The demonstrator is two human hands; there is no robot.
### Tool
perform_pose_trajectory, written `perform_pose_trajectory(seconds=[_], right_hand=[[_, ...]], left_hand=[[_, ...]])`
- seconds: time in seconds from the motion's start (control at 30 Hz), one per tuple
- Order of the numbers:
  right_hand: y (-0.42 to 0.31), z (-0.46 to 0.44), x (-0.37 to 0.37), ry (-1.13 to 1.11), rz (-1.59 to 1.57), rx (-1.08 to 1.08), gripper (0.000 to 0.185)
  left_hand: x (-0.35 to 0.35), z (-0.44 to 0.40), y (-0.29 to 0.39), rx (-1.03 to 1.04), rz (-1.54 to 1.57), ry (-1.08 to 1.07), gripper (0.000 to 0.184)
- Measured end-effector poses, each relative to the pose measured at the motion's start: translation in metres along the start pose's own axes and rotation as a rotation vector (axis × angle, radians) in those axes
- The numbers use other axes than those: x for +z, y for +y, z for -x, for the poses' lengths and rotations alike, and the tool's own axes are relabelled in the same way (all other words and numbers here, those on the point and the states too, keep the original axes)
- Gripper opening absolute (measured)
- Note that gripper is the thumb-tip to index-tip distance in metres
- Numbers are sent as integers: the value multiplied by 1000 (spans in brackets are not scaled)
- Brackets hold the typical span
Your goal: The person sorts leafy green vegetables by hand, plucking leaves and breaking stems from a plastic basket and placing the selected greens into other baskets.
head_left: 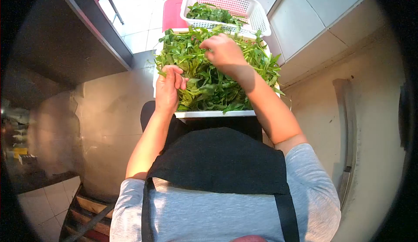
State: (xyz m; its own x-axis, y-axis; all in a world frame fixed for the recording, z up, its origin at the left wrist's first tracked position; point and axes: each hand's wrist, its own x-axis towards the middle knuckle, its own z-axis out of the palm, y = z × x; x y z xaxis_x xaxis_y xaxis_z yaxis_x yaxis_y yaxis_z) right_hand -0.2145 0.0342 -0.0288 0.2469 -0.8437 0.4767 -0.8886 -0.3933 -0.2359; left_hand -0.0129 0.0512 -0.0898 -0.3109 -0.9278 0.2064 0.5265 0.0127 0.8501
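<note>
Leafy greens (209, 87) with long thin stems heap up in a white bin (217, 114) in front of my body. At the bin's left side, my left hand (169, 85) is closed, and a short piece of green stem pokes out by its thumb. My right hand (224, 54) hovers over or touches the middle of the heap, its fingers curled inward to the left. Whatever lies between those fingertips is hidden among the leaves.
Behind the bin, a white perforated basket (257, 18) holds a smaller pile of greens on a red surface (172, 13). A tiled wall (305, 7) runs along the right. A dark cabinet or panel (91, 24) stands at left.
</note>
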Motion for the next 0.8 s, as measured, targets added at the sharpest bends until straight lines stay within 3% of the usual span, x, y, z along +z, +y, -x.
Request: perform_pose_trajectory(seconds=[0.07, 0.1, 0.33, 0.37, 0.6, 0.7, 0.8], right_hand=[[0, -3, 15, -209, 202, 73, 13], [16, -5, 20, -210, 229, 73, 17], [62, -1, -105, 205, -1062, 672, 20], [68, 4, -114, 226, -1105, 693, 21], [72, 31, -134, 191, -1181, 664, 24], [59, 38, -134, 199, -967, 666, 18], [48, 52, -112, 152, -293, 529, 17]], left_hand=[[-1, 1, 3, -6, -67, -18, 32], [1, 3, 5, -26, -96, 10, 32], [2, 2, 4, -43, -130, 55, 32], [0, 2, 2, -41, -116, 45, 31], [-3, 2, 2, -35, -94, 64, 30], [-1, 2, 2, -24, -103, 49, 27], [17, 4, 16, -9, -258, 43, 21]])
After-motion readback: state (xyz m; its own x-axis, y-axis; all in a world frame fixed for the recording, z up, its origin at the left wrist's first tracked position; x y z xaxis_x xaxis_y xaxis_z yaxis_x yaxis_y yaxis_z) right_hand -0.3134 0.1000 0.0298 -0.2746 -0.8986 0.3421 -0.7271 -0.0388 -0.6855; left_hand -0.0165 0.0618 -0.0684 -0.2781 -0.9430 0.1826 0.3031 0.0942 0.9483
